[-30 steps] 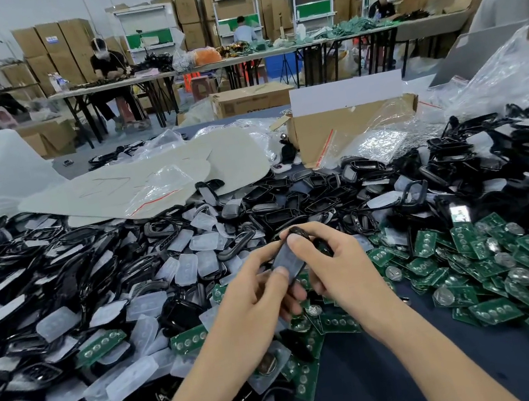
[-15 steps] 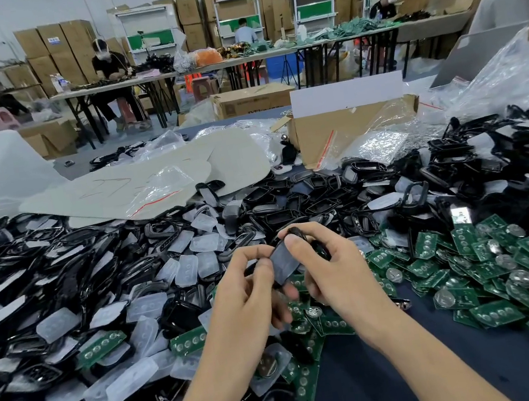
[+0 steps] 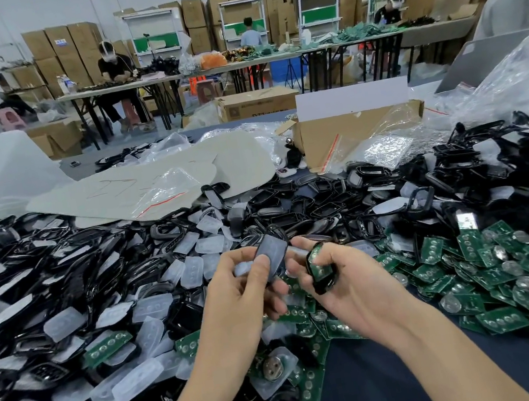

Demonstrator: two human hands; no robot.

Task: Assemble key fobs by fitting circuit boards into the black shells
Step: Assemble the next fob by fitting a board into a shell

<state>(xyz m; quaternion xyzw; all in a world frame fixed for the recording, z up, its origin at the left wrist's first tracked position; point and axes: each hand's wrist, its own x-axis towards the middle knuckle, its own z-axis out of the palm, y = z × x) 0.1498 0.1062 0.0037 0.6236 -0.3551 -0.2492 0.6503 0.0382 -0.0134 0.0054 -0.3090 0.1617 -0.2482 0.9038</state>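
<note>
A black shell (image 3: 320, 288) with a green circuit board (image 3: 319, 266) seated in it is held in the grip of the right hand (image 3: 361, 292). The fingers and thumb are curled round its edges, and it is raised above the table (image 3: 373, 391), close in front of the person. A second shell piece (image 3: 271, 254), dark with a greyish face, is pinched between the thumb and fingers of the left hand (image 3: 237, 298). It is tilted on end just beside the first piece, and whether the 2 touch cannot be told. Below the hands, loose boards and a round silver cell (image 3: 271, 369) lie on the dark blue cloth. A heap of green boards (image 3: 495, 267) is spread to the right and translucent button pads (image 3: 194, 270) to the left. A wide heap of black shells (image 3: 308, 203) runs across behind. Farther back, a cardboard box (image 3: 349, 131) is seen with clear plastic bags (image 3: 383, 150) leaning against it.
</note>
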